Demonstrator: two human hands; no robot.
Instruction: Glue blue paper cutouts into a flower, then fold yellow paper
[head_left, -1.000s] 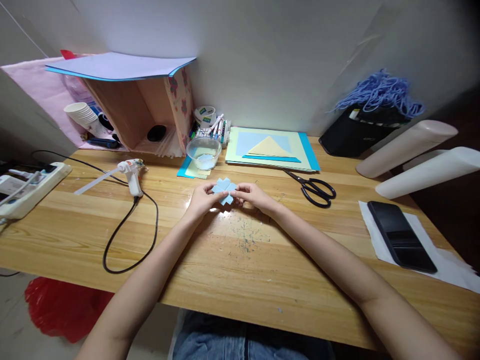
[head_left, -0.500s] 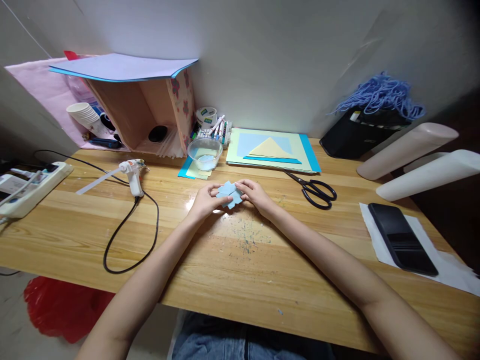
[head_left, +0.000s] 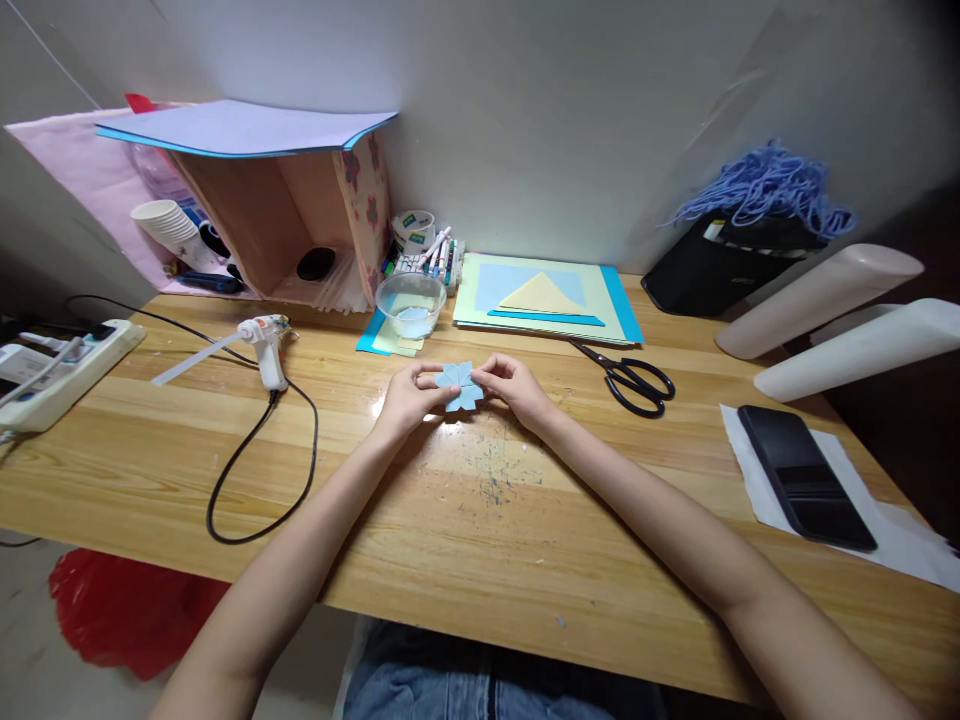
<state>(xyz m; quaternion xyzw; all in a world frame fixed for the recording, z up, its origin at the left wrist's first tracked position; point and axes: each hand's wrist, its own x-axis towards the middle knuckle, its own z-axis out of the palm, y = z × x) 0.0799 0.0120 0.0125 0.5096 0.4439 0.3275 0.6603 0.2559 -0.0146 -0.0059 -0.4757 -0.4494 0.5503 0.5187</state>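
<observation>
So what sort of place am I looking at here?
Probably an indoor craft workspace: the wooden table bears a white glue gun and black scissors, and a light-blue paper cutout is being handled.

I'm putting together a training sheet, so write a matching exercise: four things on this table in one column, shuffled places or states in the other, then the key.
Things
1. light-blue flower-shaped paper
2. white plastic glue gun
3. black-handled scissors
4. black rectangular phone

Places or states
A. lying on white paper sheet
B. black cable running from its handle
C. held by left hand and right hand
D. tip beside layered coloured sheets

Pairs: 1-C, 2-B, 3-D, 4-A
</observation>
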